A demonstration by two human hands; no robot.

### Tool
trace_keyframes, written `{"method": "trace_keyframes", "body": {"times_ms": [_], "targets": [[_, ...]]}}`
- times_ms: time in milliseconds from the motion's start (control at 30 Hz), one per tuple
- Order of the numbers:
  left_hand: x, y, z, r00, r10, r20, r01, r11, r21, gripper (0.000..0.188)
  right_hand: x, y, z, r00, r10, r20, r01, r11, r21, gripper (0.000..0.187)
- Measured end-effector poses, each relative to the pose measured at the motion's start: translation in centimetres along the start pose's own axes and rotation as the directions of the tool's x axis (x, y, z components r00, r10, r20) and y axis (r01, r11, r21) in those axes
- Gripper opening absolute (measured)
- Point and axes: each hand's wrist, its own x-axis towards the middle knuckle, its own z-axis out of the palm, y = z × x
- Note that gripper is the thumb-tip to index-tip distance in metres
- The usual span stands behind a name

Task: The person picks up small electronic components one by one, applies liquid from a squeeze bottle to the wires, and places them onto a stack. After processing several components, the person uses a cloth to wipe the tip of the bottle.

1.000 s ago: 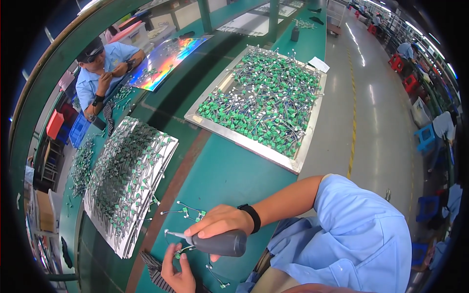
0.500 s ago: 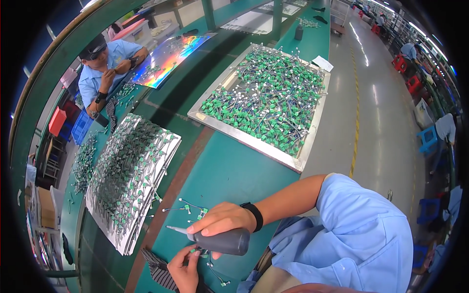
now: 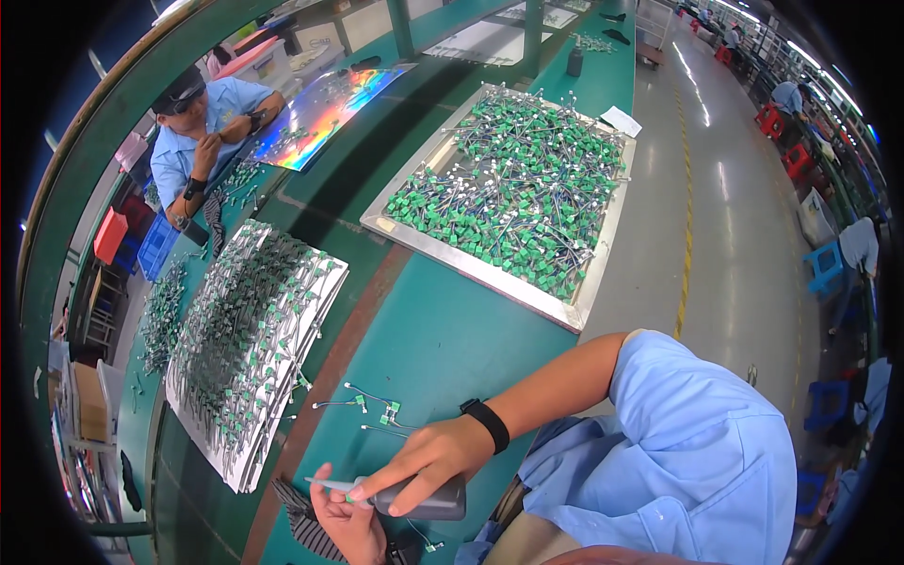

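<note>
Holding the bottle (image 3: pixel 435 501) in my right hand (image 3: pixel 431 460), I have it lying on its side at the lower centre of the frame, fingers closed over its dark body. Its long axis runs nearly level across the picture, base to the right, grey nozzle (image 3: pixel 327 485) to the left. My left hand (image 3: pixel 350 532) is just below and left of it, palm turned up, fingers curled around a small green part (image 3: pixel 350 498). I take that as a pinch, though my fingers hide most of the part and I cannot tell how firmly it sits.

What matters is how nozzle and part lie: the nozzle crosses above my left fingers and its tip points past them toward the left, so the part is beside the nozzle's length, not out in front of the tip. My left hand is the nearer one to the part, but my right fingertips reach right up to it; whether they touch, I cannot make out.

Above my hands, a few loose parts (image 3: pixel 390 411) lie on the green bench (image 3: pixel 452 330). A striped cloth (image 3: pixel 303 521) rests at the lower left, just beside my left hand.
</note>
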Motion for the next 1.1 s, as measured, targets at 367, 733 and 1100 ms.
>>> {"method": "trace_keyframes", "body": {"times_ms": [367,733,1100], "targets": [[0.9,-0.1,1.4,0.878,-0.131,0.461,-0.103,0.888,0.447,0.077,0.0,-0.2,-0.2,0.994,0.078,0.082,-0.078,0.997,-0.007,0.053],[1.7,-1.7,1.6,0.793,-0.233,0.563,0.48,0.807,-0.343,0.084,0.3,-0.3,-1.7,0.981,0.141,0.135,-0.146,0.989,0.034,0.043],[0.8,-0.3,1.5,0.858,-0.243,0.453,0.409,0.857,-0.315,0.052,0.8,0.0,-1.0,0.975,0.183,0.124,-0.184,0.983,-0.001,0.048]]}}
